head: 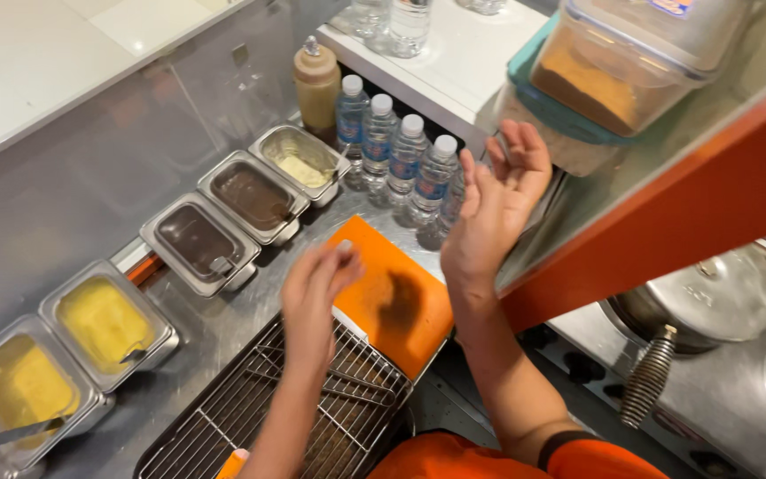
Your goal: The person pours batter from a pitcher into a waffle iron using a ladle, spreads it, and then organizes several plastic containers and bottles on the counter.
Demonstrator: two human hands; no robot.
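While I am watching through the head camera, the left hand (314, 286) is hovering over the near edge of the orange cutting board (392, 297), its fingers pinched together as if on something small; the motion blur is keeping me from telling what, if anything, is between them. The right hand (496, 202) is hanging released, palm open and fingers spread, above the far end of the board, just in front of the row of small water bottles (398, 153). The board is lying flat on the steel table (73, 204), partly overlapping the wire rack (303, 404), with a dark smear at its middle. I am judging that the pinching hand is doing best by staying low over the board, well apart from the metal pans of brown spread (223, 217) and yellow spread (104, 321).
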